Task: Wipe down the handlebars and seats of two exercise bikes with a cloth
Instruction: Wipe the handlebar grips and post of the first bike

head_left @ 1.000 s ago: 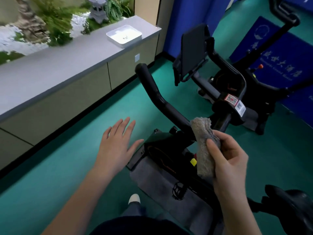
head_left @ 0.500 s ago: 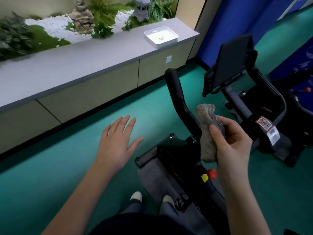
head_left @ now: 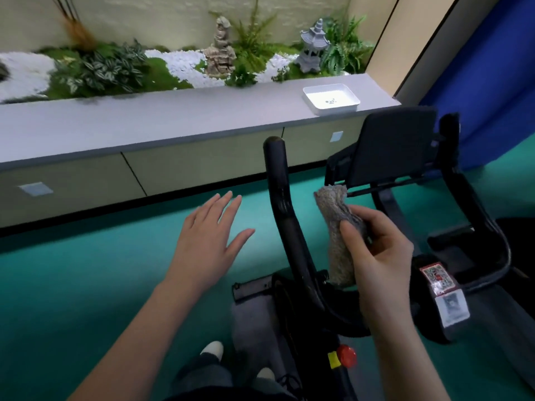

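Beside the handlebar, the right hand clamps its grip on the bunched cloth; left hand hovers, fingers spread. Best to wrap the cloth fully round that handlebar.

There is open room over the green floor left of the black handlebar. The dark screen holder blocks the right side.

- The teal floor carries a grey mat, on which the exercise bike stands.
- The grey ledge bears a white tray near its right end.
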A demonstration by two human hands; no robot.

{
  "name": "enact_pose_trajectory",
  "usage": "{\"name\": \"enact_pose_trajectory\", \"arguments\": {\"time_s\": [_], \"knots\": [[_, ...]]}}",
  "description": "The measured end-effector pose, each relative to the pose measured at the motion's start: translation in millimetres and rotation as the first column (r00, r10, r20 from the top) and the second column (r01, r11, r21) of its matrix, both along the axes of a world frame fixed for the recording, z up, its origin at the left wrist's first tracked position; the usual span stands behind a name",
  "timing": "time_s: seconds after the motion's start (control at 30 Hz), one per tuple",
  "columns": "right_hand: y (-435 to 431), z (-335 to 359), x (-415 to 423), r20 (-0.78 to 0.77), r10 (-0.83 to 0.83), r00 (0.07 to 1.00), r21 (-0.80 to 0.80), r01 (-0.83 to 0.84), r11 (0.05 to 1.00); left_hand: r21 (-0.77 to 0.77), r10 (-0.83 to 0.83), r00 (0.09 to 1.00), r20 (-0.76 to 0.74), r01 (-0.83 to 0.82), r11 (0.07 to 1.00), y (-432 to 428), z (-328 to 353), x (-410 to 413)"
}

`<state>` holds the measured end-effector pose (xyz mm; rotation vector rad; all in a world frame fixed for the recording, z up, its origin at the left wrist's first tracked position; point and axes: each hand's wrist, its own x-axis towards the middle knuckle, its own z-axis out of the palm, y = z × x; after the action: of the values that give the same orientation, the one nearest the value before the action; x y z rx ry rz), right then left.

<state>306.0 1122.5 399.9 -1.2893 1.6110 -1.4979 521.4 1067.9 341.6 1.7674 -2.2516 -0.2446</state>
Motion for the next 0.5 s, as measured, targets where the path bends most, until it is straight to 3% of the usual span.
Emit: {"name": "enact_pose_trajectory", "arguments": {"time_s": [0.2, 0.3, 0.5], "knots": [[-26, 28, -11, -0.073, 0.175, 0.982, -0.118, -0.183, 0.976, -0.106, 0.103, 0.983, -0.153, -0.12, 0.987, -6, 24, -28], [-54, 48, -6, -0.128, 0.229, 0.965, -0.187, -0.25, 0.95, -0.08, 0.156, 0.939, -0.305, -0.189, 0.979, -22, 35, -36], [-126, 69, 17, -0.374, 0.268, 0.888, -0.17, -0.35, 0.921, -0.028, 0.174, 0.84, -0.514, -0.219, 0.975, -49, 42, -49]]}}
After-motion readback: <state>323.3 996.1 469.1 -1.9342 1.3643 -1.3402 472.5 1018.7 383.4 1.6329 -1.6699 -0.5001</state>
